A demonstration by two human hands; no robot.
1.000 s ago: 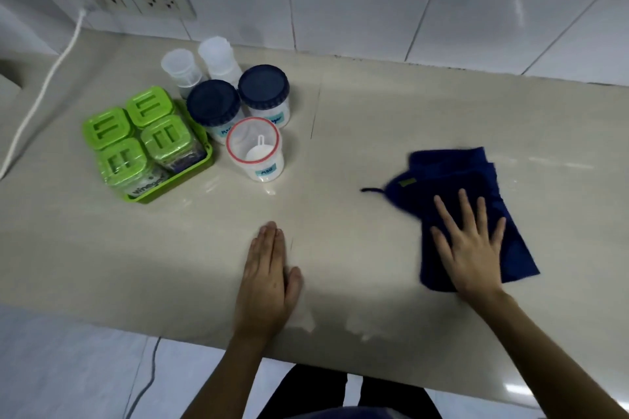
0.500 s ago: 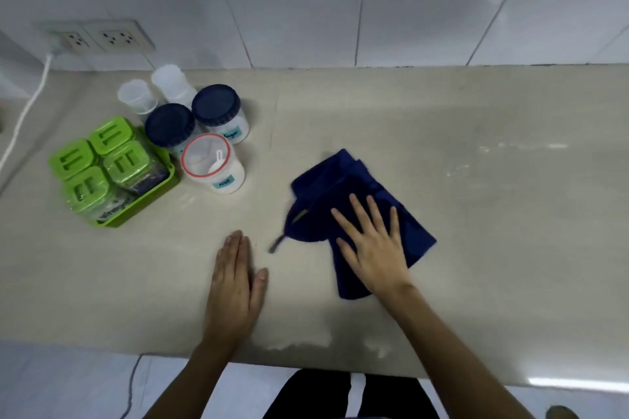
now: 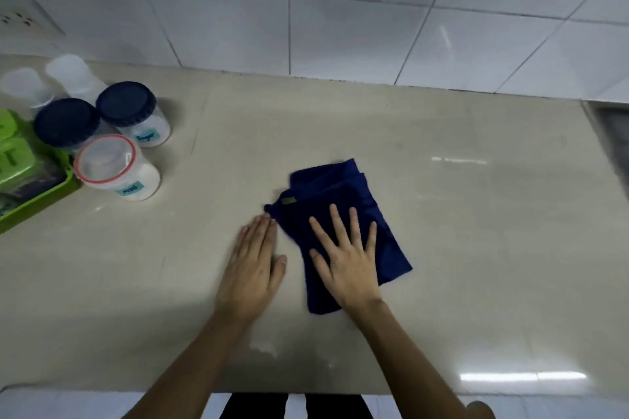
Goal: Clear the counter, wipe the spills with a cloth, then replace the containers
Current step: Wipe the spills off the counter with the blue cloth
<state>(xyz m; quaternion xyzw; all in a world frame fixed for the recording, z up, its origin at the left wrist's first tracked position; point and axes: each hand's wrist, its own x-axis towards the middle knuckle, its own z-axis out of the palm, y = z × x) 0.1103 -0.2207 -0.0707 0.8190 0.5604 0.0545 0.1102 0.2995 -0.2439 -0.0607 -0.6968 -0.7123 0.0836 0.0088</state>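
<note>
A dark blue cloth (image 3: pixel 335 192) lies folded on the beige counter (image 3: pixel 476 248). My right hand (image 3: pixel 347 260) presses flat on the cloth with fingers spread. My left hand (image 3: pixel 253 265) lies flat on the bare counter just left of the cloth, its fingertips almost touching the cloth's corner. At the left stand two jars with dark blue lids (image 3: pixel 126 104) (image 3: pixel 66 122), a red-rimmed clear jar (image 3: pixel 112 167), two small clear cups (image 3: pixel 69 70) (image 3: pixel 22 83) and a green tray (image 3: pixel 41 202) with green-lidded boxes. A whitish wet patch (image 3: pixel 263 347) shows near the front edge.
A white tiled wall (image 3: pixel 340 27) runs behind the counter, with a socket plate (image 3: pixel 20 20) at the far left. A metal sink edge (image 3: pixel 612 133) appears at the far right. The counter's front edge (image 3: pixel 306 391) is close to my body.
My right hand has slid the cloth leftward across the counter until it sits beside my left hand. The view has shifted right, so the containers now lie at the left edge.
</note>
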